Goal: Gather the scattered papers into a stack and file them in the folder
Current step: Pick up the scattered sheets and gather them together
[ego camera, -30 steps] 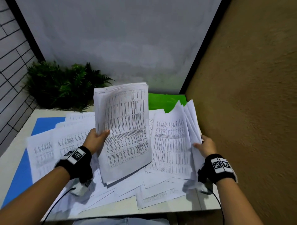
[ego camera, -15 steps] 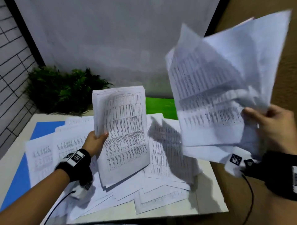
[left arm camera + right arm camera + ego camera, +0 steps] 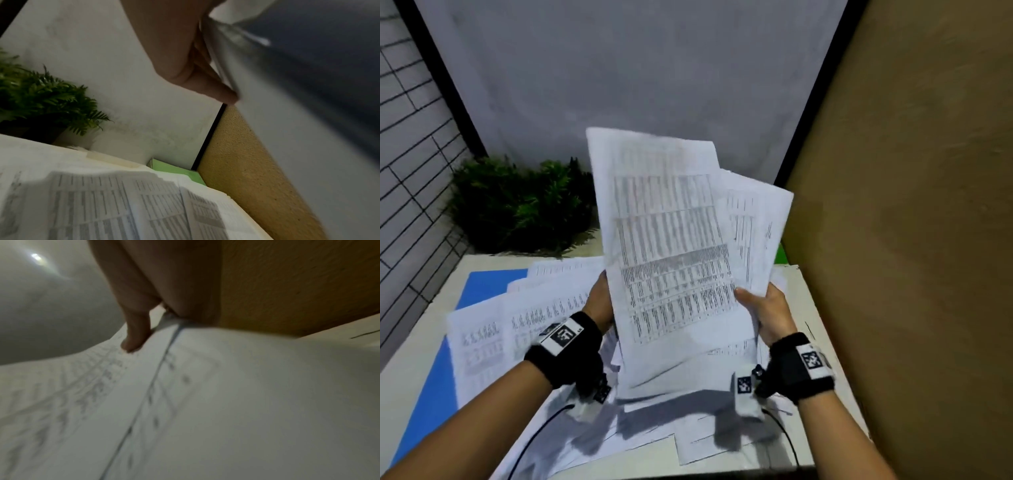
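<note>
I hold a thick bundle of printed sheets (image 3: 674, 260) upright above the table, between both hands. My left hand (image 3: 599, 301) grips its left edge, fingers behind the sheets (image 3: 267, 113). My right hand (image 3: 767, 311) grips the right edge, thumb on the front of the paper (image 3: 185, 402). Behind the front sheets, a few pages (image 3: 760, 233) fan out to the right. More printed papers (image 3: 524, 325) lie scattered on the table. A blue folder (image 3: 482, 284) lies under them at the left, mostly covered. A green folder (image 3: 174, 168) sits at the back right.
A potted fern (image 3: 517, 205) stands at the table's back left corner. A brown textured wall (image 3: 911, 240) runs close along the right side. A grey backdrop (image 3: 637, 85) closes the rear. Loose sheets (image 3: 709, 442) reach the white table's front edge (image 3: 756, 469).
My right hand swung its raised handful of papers down and leftward, bringing them against the bundle in my left hand. Both hands now hold one joined bundle, lifted higher.
</note>
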Tool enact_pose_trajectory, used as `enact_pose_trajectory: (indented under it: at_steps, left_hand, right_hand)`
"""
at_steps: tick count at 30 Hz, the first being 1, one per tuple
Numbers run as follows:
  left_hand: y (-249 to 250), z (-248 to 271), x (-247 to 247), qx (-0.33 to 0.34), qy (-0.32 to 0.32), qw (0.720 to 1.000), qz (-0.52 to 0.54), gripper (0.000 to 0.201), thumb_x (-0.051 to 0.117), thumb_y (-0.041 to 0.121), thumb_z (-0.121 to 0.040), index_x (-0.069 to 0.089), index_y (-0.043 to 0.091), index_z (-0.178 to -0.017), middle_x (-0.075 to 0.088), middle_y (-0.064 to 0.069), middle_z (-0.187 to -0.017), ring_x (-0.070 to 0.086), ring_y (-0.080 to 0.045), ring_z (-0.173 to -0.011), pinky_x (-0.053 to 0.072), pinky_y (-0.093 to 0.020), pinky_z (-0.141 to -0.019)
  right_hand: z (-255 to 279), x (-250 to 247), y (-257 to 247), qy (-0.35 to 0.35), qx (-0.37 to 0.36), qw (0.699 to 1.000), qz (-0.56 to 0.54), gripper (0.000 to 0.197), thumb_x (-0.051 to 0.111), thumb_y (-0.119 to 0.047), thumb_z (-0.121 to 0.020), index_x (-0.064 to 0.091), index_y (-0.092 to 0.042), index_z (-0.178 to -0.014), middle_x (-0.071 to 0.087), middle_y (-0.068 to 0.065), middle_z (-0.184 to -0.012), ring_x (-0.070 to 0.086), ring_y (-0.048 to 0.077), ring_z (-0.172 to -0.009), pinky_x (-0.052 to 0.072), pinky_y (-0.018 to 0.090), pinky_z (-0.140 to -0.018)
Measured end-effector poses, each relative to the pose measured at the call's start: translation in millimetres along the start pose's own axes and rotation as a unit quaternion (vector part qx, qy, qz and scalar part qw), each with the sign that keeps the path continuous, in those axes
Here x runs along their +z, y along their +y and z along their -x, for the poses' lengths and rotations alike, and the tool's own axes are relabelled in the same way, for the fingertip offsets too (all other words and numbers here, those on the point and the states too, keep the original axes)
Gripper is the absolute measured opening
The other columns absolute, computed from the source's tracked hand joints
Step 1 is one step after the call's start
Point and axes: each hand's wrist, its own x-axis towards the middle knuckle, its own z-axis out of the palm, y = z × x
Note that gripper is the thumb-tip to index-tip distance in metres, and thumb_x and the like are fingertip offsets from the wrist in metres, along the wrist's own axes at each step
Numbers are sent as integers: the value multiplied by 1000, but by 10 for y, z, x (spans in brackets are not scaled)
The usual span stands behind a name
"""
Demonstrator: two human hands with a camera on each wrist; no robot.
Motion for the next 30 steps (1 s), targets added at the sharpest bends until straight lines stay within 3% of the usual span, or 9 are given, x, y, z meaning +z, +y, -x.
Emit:
enact_pose_trajectory:
  at_steps: [2,4,8,12,18,22,25,28,30]
  left_hand:
    - [22,41,-35,13,-10,999,51,52,33,70,-80,54,22,-83,64,10,-61,60,-5,-59,48,-23,-63]
    - [31,77,-91,63,-9,998,18,91,48,92,-37,52,23,-96,57,9,-67,53,-7,-55,44,-19,-56]
    - [68,124,-165,128,-50,991,-5,82,72,74,-33,57,29,-100,73,20,-84,66,6,-83,52,-13,-70]
    - [5,111,-284,118,-52,992,-14,74,77,69,-32,61,31,-93,74,17,-85,67,0,-84,54,-22,-78]
    - [-61,113,-212,77,-85,992,-52,83,80,67,-22,60,28,-92,73,8,-84,67,-7,-85,52,-35,-86]
    - [44,22,-200,109,-74,991,-25,73,81,63,-27,63,26,-87,74,16,-78,69,-2,-78,57,-21,-72]
    - [-217,-47,-258,11,-81,995,-63,63,81,57,-44,61,29,-97,71,8,-95,66,-15,-96,52,-36,-89]
    - [-632,-50,-405,-67,-103,973,-195,67,62,58,-68,53,13,-117,62,-2,-110,60,-24,-107,49,-36,-89]
    - [-735,-75,-489,-85,-66,969,-223,58,57,55,-77,54,6,-107,61,-5,-100,60,-22,-93,48,-34,-82]
  right_hand:
    - [20,160,1,50,-40,998,6,27,60,10,-77,62,5,-103,70,5,-77,67,14,-66,56,23,-66]
    - [38,286,-16,65,-74,995,9,23,59,13,-77,61,3,-98,69,1,-70,64,3,-56,56,18,-59]
    - [47,366,-2,20,-94,995,36,24,66,12,-72,61,-9,-84,69,-4,-65,65,1,-55,54,15,-55]
    - [-50,279,45,-10,-103,993,50,30,72,11,-66,65,-15,-78,72,-11,-63,66,0,-63,54,14,-64]
    - [-56,330,83,-67,-88,991,76,47,82,-22,-46,67,-14,-89,75,-10,-76,70,9,-79,55,23,-75]
    - [-91,361,-4,-79,-120,989,40,34,73,9,-63,66,-15,-85,74,-14,-71,69,2,-74,54,18,-71]
    - [-252,204,240,-84,-40,985,143,47,75,4,-66,60,-12,-108,72,-3,-98,66,13,-98,50,27,-81]
    - [-466,-250,603,55,110,910,396,82,79,-22,-69,35,-9,-137,42,19,-138,40,34,-129,38,44,-103]
    - [-465,-586,693,186,210,835,474,85,75,-32,-73,26,-7,-140,31,24,-143,33,41,-130,34,49,-105]
